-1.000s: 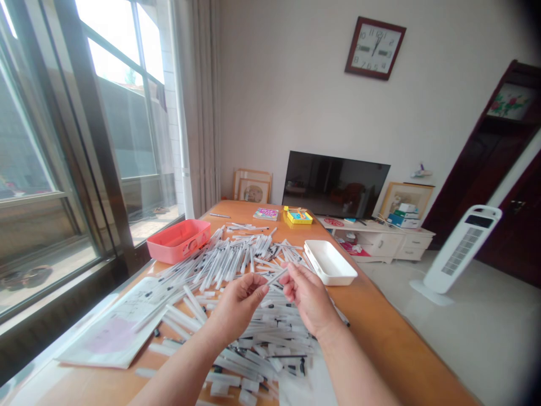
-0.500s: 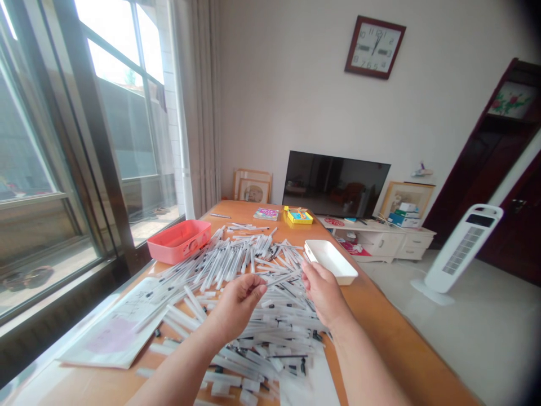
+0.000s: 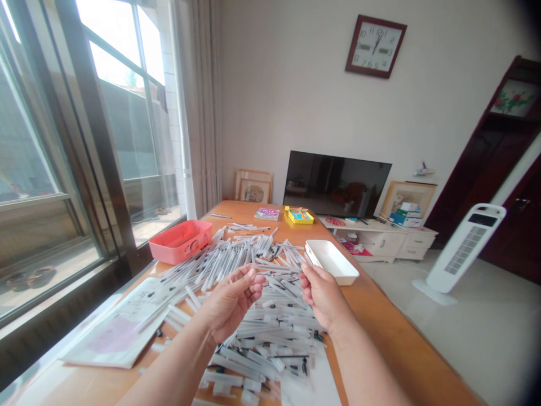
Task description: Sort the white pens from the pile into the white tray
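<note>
My camera sits on my head and looks forward and down along the tabletop (image 3: 393,344), close above my left grip (image 3: 231,303) and right grip (image 3: 324,300), low in the frame. Past my grips it takes in the far wall (image 3: 287,101) with its clock (image 3: 376,46), and the window (image 3: 114,129) to their left.

We had tall windows (image 3: 118,113) w/ bright daylight on our L, beige curtains (image 3: 198,101), white walls (image 3: 287,101), a wall clock (image 3: 376,46), a TV (image 3: 337,183) behind a low white cabinet (image 3: 380,243), pale tile floor (image 3: 477,349), dark red door (image 3: 513,225) on R.
</note>
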Available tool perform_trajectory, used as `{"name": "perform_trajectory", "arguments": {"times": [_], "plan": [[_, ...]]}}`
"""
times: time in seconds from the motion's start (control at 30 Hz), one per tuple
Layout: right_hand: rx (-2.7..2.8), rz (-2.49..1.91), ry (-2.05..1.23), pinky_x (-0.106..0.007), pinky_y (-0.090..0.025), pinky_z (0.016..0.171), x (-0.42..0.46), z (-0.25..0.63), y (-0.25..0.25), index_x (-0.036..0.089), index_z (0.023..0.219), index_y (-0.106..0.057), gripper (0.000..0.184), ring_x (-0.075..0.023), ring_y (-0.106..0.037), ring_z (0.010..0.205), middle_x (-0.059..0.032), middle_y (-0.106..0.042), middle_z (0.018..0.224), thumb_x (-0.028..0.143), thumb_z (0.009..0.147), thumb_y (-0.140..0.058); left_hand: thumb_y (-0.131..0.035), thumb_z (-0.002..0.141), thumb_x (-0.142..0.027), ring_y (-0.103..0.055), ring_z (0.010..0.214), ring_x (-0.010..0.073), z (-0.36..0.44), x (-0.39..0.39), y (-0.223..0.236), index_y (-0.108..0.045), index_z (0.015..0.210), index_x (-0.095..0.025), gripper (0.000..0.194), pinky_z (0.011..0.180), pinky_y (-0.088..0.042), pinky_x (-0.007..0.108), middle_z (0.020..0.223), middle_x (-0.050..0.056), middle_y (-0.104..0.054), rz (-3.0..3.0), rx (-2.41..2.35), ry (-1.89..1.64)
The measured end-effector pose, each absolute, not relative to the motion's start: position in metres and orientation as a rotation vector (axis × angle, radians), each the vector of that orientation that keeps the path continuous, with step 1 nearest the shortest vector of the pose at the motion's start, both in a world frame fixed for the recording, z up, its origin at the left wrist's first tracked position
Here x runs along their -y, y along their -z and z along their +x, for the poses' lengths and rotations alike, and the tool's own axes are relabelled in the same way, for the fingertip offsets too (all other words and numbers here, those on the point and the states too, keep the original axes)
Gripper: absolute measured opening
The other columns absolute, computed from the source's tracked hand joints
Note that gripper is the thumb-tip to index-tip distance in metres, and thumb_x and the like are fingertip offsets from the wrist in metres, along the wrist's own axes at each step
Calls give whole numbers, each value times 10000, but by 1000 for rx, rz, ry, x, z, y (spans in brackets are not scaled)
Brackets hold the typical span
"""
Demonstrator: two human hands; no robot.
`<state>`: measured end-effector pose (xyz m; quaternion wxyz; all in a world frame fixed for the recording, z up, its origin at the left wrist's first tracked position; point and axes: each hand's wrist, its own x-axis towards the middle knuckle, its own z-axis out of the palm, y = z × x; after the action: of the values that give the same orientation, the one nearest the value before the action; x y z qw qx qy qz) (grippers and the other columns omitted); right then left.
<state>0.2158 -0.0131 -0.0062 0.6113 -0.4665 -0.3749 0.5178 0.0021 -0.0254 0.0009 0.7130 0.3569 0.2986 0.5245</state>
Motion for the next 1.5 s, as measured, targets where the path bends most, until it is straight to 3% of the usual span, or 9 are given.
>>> {"name": "perform_trajectory", "arguments": {"times": [0.1,0.23,0.5,0.6,0.73,0.93,1.1,1.3,1.5], "plan": [[824,-1059,-1244,-176,-197,384,17,202,5,173,723,-569,395,-40,-325,431,46,-492,589,532,767,-726,-742,827,-216,-682,825,134,12,30,-2,-570,1157,-197,373,830,-538,286,1024,92,-703,651,-616,-1151],[967,-1129,-1241,-179,-225,396,24,186,6,169,755,-572,423,-48,-355,431,45,-500,587,580,818,-655,-693,874,-252,-684,798,126,23,31,5,-612,1179,-179,324,789,-555,256,986,99,-710,666,-637,-1178],[1363,-1101,-1043,-210,-397,529,28,181,11,180,844,-574,361,-102,-536,591,-4,-623,749,538,879,-612,-642,908,-281,-711,826,152,18,21,15,-666,1002,-142,170,773,-581,264,875,89,-711,580,-698,-1271],[1359,-1149,-1108,-208,-365,492,29,180,10,177,863,-573,397,-99,-545,553,-15,-642,770,573,895,-566,-646,905,-275,-718,815,151,17,20,16,-656,974,-143,149,755,-587,263,872,88,-712,553,-724,-1272],[1389,-1250,-1185,-215,-337,462,31,180,8,168,792,-570,511,-83,-468,451,9,-581,627,632,939,-416,-659,896,-281,-722,819,158,17,20,16,-650,963,-143,153,738,-591,260,850,85,-707,547,-768,-1269],[1466,-1175,-1132,-208,-387,540,32,184,5,183,812,-569,321,-88,-505,548,33,-584,659,493,886,-603,-660,894,-278,-725,794,162,17,19,16,-649,970,-148,151,715,-594,259,820,73,-700,546,-790,-1281],[1394,-1254,-1205,-221,-340,481,30,184,6,168,826,-579,470,-81,-460,463,4,-605,657,603,938,-442,-655,897,-276,-726,813,169,16,19,17,-648,958,-143,147,734,-594,268,827,80,-703,563,-788,-1282],[1370,-1163,-1283,-195,-286,468,31,186,5,183,827,-558,340,-72,-453,492,31,-585,653,515,871,-619,-664,891,-278,-723,800,164,17,18,17,-649,958,-139,155,723,-591,259,810,75,-698,570,-801,-1279],[1442,-1263,-1229,-217,-322,481,34,184,3,171,798,-572,423,-79,-457,458,19,-585,615,555,942,-469,-645,904,-266,-722,791,162,16,19,15,-640,962,-141,138,721,-597,267,814,78,-703,583,-812,-1294]]}}
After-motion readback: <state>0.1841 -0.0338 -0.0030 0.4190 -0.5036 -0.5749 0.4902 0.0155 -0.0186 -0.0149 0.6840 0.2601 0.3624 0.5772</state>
